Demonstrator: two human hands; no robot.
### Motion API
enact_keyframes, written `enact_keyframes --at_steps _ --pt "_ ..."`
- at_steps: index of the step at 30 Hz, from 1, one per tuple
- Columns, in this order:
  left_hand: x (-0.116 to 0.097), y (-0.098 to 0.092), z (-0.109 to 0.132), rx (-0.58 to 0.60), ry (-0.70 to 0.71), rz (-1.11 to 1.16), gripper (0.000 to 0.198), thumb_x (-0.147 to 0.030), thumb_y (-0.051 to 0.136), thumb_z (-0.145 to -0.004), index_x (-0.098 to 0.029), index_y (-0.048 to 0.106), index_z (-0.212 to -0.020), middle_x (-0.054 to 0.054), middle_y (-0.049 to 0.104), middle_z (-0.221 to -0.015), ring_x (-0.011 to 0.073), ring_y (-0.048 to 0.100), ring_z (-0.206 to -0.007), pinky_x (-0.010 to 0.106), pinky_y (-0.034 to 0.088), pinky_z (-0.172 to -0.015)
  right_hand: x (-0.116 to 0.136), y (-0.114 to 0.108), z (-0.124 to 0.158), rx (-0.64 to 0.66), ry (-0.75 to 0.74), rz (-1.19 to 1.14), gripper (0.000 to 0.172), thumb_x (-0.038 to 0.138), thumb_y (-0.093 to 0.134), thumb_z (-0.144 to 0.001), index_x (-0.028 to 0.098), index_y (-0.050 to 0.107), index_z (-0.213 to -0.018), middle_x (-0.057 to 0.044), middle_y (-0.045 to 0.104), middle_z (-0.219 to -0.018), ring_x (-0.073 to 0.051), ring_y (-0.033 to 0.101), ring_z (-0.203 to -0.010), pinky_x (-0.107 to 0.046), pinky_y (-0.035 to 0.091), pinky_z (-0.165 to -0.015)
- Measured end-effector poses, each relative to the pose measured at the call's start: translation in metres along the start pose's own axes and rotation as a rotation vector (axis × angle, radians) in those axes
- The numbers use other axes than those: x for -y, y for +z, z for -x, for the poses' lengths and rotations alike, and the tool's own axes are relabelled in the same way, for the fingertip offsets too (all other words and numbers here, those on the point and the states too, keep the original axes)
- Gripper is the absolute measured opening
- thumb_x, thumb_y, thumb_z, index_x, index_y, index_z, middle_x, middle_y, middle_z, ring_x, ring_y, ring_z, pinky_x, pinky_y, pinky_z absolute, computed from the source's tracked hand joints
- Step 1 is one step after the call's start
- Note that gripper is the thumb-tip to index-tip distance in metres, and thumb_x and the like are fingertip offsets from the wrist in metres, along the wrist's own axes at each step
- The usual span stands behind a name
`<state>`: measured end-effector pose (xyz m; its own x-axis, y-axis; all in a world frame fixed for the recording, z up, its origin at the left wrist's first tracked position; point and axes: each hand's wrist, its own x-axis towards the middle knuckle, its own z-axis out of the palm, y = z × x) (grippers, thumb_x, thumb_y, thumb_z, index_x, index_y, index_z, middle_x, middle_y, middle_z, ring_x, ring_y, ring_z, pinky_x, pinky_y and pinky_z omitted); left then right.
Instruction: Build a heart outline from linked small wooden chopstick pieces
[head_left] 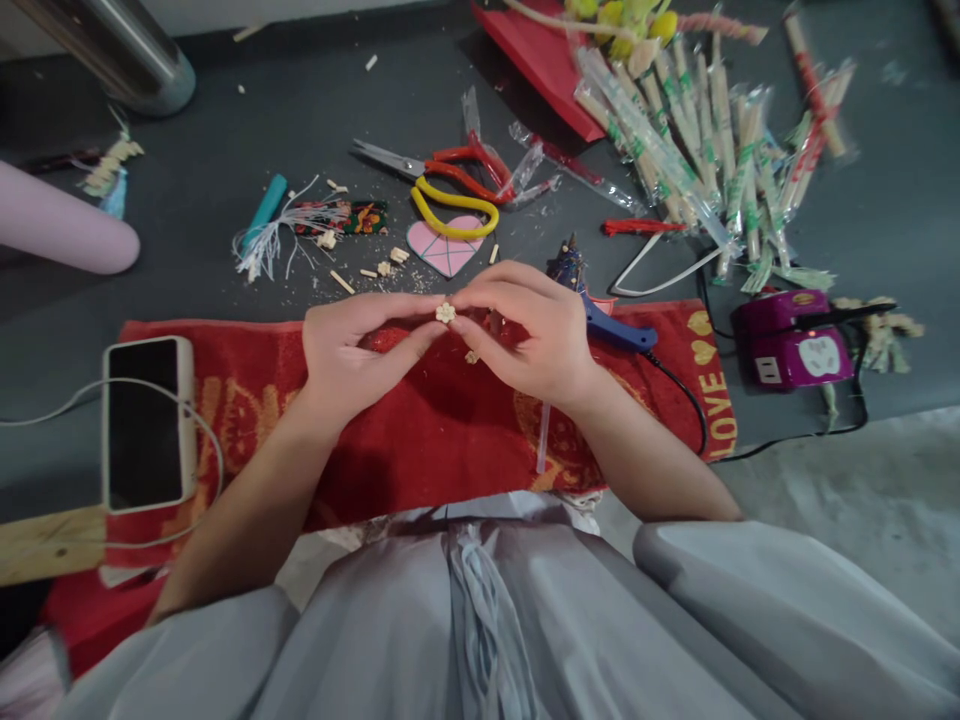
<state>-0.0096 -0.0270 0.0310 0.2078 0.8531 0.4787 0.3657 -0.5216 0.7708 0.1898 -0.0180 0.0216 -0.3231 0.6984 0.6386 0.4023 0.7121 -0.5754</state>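
Observation:
Both my hands meet over a red towel (420, 440) on the dark table. My left hand (352, 350) and my right hand (525, 335) pinch between their fingertips a small cream flower-shaped piece (445, 312). Another small cream bit (472, 356) lies on the towel just under my right fingers. A blue glue gun (607, 325) rests right behind my right hand, with its cord trailing to the right.
A phone (146, 420) with a cable lies on the towel's left end. Behind the hands are red and yellow-handled pliers and scissors (450, 195), a pink heart (444, 248), white threads (270, 240), wrapped sticks (712, 150), and a purple box (791, 345).

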Motion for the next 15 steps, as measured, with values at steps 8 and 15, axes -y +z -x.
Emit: enact_keyframes --at_steps 8,15 --pt "0.008 -0.012 -0.008 0.262 -0.120 -0.108 0.012 -0.024 0.069 -0.080 -0.030 0.072 -0.090 -0.006 0.070 -0.069 0.0123 0.064 -0.057 0.025 0.050 -0.053 0.000 0.002 0.005 0.275 0.071 0.240 0.030 0.031 0.052 -0.102 0.017 0.075 -0.090 -0.006 0.074 -0.087 -0.015 0.065 -0.077 -0.027 0.044 -0.069" --pt "0.042 -0.022 -0.014 0.303 -0.126 -0.282 0.008 -0.024 0.064 -0.073 -0.027 0.066 -0.080 -0.008 0.049 -0.050 0.0096 0.044 -0.044 0.028 0.033 -0.048 0.017 -0.003 -0.002 0.694 0.076 0.425 0.028 0.025 0.052 -0.102 0.017 0.075 -0.090 -0.006 0.075 -0.086 -0.017 0.065 -0.076 -0.032 0.029 -0.061"
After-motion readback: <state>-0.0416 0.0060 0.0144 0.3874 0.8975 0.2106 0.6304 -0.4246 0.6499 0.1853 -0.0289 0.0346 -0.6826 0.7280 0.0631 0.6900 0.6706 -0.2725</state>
